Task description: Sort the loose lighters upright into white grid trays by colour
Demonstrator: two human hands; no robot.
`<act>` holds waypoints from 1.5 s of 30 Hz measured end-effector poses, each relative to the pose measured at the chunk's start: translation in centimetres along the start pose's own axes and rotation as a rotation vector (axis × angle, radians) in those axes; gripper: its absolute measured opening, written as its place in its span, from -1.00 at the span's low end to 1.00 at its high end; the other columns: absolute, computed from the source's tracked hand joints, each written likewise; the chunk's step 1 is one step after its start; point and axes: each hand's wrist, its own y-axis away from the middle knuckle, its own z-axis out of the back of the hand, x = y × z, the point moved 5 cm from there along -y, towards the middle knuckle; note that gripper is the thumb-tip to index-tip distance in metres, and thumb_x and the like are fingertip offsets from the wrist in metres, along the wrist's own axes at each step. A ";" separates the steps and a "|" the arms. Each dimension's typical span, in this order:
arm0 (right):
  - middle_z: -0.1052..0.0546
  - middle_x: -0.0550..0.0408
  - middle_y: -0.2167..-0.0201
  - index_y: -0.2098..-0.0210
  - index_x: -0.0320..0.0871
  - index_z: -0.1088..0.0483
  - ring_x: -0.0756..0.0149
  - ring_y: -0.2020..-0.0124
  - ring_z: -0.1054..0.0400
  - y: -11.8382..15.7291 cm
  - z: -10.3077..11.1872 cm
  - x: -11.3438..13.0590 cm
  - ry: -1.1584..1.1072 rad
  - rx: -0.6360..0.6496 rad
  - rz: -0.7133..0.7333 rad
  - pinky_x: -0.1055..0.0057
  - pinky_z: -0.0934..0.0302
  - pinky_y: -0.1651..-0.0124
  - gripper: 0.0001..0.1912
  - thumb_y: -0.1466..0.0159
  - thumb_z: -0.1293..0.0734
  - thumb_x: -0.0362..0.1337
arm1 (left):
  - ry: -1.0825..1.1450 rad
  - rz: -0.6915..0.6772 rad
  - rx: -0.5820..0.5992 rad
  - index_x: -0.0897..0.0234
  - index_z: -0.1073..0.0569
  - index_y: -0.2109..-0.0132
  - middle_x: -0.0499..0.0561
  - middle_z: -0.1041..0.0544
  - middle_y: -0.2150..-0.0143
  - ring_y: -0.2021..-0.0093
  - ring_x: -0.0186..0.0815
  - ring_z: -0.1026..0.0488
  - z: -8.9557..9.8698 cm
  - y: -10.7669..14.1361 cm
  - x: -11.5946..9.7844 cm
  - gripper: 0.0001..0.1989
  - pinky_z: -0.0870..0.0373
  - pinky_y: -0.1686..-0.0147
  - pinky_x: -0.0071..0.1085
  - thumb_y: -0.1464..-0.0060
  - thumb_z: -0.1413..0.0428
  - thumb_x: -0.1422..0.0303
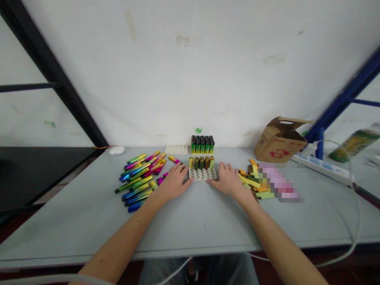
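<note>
My left hand (177,182) lies at the left side of a white tray with holes (203,174), its fingers apart and its thumb near the tray's front left corner. On the other side, my right hand (228,179) rests with spread fingers, thumb by the front right corner. Neither hand holds anything. A row of several green, brown and yellow lighters (202,163) stands upright along the tray's back edge; the front holes are bare. Behind it, a block of green lighters with black tops (202,145) stands upright. Shiny multicoloured lighters (139,181) lie left of my left hand; yellow, orange and green ones (252,180) lie beside my right.
A second white tray (176,149) lies by the wall, with a white case (116,150) farther left. At the right are an open cardboard box (277,142), a pixelated pink item (279,182), a power strip (325,168) with cables and a green bottle (354,142).
</note>
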 end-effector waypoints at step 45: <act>-0.26 -0.37 -0.19 -0.11 -0.38 -0.23 -0.14 -0.22 -0.10 -0.1 -1.0 0.4 0.064 0.046 0.020 -0.10 -0.07 -0.15 -0.56 -0.29 -0.03 -0.43 | -0.009 0.011 0.024 0.35 -0.30 -0.16 0.26 -0.37 -0.13 -0.26 -0.03 -0.17 0.0 0.2 0.0 -0.57 -0.14 -0.25 -0.05 -0.24 0.08 0.22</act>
